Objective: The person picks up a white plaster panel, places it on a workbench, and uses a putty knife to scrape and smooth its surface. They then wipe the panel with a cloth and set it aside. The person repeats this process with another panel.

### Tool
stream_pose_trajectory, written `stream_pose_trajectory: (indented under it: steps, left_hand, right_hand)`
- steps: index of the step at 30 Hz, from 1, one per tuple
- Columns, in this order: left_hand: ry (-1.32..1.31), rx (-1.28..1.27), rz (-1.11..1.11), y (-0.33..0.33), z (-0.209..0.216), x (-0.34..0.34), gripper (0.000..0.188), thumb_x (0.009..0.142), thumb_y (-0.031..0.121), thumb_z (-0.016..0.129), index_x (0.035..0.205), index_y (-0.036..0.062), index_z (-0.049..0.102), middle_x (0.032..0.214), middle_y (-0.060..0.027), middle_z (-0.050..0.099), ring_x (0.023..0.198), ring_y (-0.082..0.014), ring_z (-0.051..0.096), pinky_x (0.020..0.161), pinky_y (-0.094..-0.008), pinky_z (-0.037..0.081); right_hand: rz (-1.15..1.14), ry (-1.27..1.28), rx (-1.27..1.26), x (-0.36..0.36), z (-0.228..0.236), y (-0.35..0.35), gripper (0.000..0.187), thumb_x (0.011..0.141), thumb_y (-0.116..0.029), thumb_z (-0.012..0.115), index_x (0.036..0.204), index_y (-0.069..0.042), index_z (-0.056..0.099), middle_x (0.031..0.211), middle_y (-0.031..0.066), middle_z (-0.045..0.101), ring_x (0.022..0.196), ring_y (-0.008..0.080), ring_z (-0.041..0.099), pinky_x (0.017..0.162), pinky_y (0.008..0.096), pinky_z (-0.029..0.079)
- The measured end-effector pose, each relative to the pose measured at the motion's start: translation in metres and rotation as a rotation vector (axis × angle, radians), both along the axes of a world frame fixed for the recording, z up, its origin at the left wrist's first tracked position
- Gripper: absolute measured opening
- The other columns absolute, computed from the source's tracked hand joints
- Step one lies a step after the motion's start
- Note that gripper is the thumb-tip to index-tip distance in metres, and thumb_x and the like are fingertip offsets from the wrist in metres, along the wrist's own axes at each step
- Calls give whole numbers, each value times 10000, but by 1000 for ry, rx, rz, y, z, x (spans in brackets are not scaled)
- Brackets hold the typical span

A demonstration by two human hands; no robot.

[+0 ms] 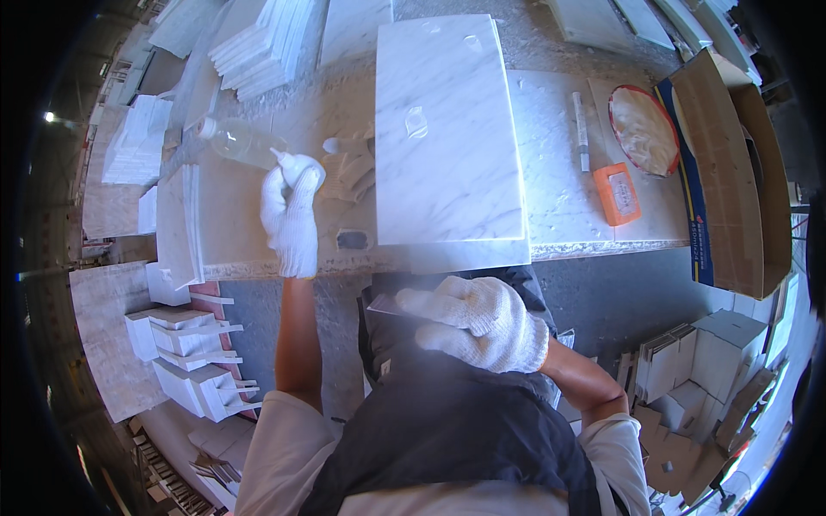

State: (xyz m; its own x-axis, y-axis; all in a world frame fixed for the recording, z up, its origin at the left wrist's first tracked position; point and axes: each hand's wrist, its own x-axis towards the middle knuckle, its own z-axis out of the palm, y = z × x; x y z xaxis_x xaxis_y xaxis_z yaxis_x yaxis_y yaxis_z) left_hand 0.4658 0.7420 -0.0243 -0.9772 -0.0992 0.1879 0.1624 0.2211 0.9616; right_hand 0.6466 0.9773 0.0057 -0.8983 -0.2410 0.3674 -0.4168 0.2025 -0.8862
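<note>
- Fingers of the left hand [291, 215], gloved in white, are curled tightly around a clear squeeze bottle [249, 144] near its white nozzle; the bottle lies tilted over the stone workbench [559, 206], just left of the big slab.
- Fingers of the right hand [477, 320], also gloved, are wrapped over the edge of a thin flat piece [387, 303] held against the dark apron [465, 421], below the bench edge and apart from the slab.
- Largest on the bench, a white marble slab [447, 129] is seen lying flat; a few glossy dabs are visible on its face, so some application is judged already made, while the held piece has not yet been set down on anything.
- An open cardboard box [731, 172] stands at the right end.
- Stacked marble tiles [262, 43] lie at the far left, and cut blocks [194, 361] sit below the bench.
- A red-rimmed bowl [644, 129] of pale paste rests near the box.
- A crumpled rag [353, 168] lies between bottle and slab, somewhat crowding the bottle's path.
- An orange block [616, 194] and a white marker [582, 131] lie right of the slab.
</note>
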Motion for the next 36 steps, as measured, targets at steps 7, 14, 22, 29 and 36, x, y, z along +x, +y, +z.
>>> stream_pose_trajectory:
  steps: [7,14,22,29,36]
  left_hand:
    - [-30,-110,41,-24,-8,13,204,962,46,663,1154,-6,616,1087,-42,654,1016,-116,599,970,-299,484]
    - [-1,87,-63,0,-2,24,224,961,102,683,1144,0,605,1053,-63,664,985,-124,624,944,-297,503]
    - [-33,153,-166,17,9,24,212,954,84,682,1122,-9,594,1033,-73,660,952,-134,643,909,-300,522]
    - [-29,2,-73,21,7,30,380,926,79,718,1259,-2,556,1064,-62,653,974,-122,632,900,-283,510]
    - [-76,131,-48,18,-4,30,423,910,32,727,1292,-4,548,1089,-65,659,1019,-130,630,938,-291,507]
  right_hand:
    - [-118,-31,-48,4,-2,4,417,940,-222,721,1327,-87,644,880,163,661,729,374,654,659,415,520]
    - [-112,-159,-6,18,-4,10,415,964,-239,698,1340,-74,634,879,177,657,735,385,649,669,414,516]
    - [-215,-227,-92,36,-10,25,371,934,-180,727,1252,5,680,910,175,686,760,317,667,707,379,521]
    - [-174,-173,-199,42,-23,42,360,915,-98,715,1263,-20,666,960,127,690,762,261,626,749,368,499]
    - [-809,-197,-303,47,-35,96,396,977,-101,638,1356,8,618,1191,104,681,741,103,613,662,269,514]
